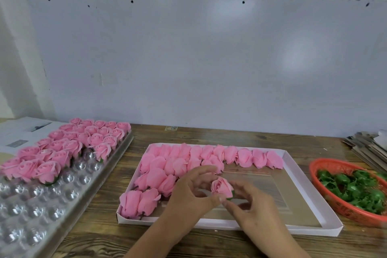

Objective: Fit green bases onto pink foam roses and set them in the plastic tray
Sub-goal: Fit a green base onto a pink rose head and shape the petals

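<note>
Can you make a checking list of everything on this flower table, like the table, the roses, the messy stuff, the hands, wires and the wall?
Surface: wooden table.
Job's things: held rose with green base fitted; box of plain roses; tray part filled; basket of bases.
Clutter: papers far left, card stack far right.
Hands: left hand and right hand pinch the rose.
Cables: nothing seen.
Surroundings: pale wall.

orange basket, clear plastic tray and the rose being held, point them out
orange basket point(320, 176), head view, on its near-left mesh wall.
clear plastic tray point(41, 205), head view, on bare empty cups near its front.
held rose point(221, 187), head view, on its pink petals between both hands.
</note>
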